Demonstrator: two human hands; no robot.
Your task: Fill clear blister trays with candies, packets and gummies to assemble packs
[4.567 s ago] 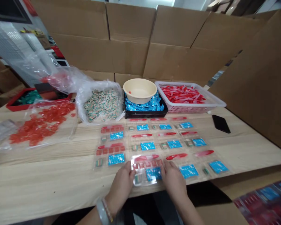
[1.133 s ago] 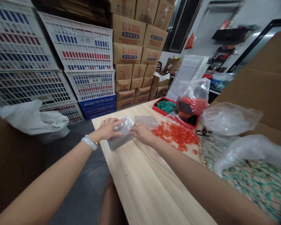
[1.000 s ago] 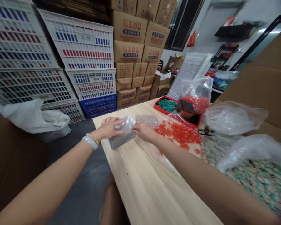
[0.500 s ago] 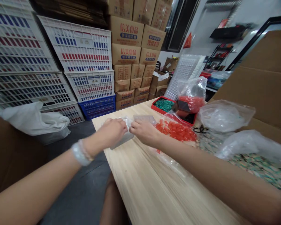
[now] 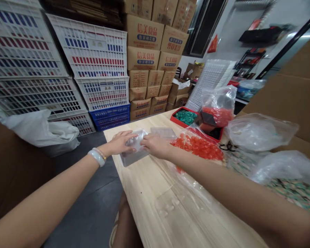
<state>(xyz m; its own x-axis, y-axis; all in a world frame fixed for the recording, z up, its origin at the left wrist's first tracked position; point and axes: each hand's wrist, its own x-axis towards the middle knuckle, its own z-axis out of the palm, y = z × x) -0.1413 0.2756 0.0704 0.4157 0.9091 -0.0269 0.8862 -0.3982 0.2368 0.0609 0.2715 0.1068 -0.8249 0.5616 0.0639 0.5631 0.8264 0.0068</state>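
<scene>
Near the far left corner of the wooden table stands a clear plastic box point(image 5: 131, 159), with crinkled clear plastic film point(image 5: 138, 138) bunched at its top. My left hand point(image 5: 120, 143), a pale bangle on its wrist, lies over the box's left side with fingers stretched out and apart. From the right, my right hand point(image 5: 155, 146) has its fingers curled together at the film's edge, pinching it. What the box contains is hard to make out. Just behind my right hand sits a second clear plastic box point(image 5: 164, 132).
Red wrapped pieces point(image 5: 198, 146) lie on plastic to the right, beside a red tray point(image 5: 177, 122) holding green pieces. A thin transparent sheet point(image 5: 167, 203) rests on the wooden table point(image 5: 144, 220). White crates point(image 5: 100, 51) and cartons point(image 5: 143, 58) are stacked beyond.
My left hand has opened from a closed grip and spread its fingers over the box. My right hand stays at the film. The view has shifted slightly.
</scene>
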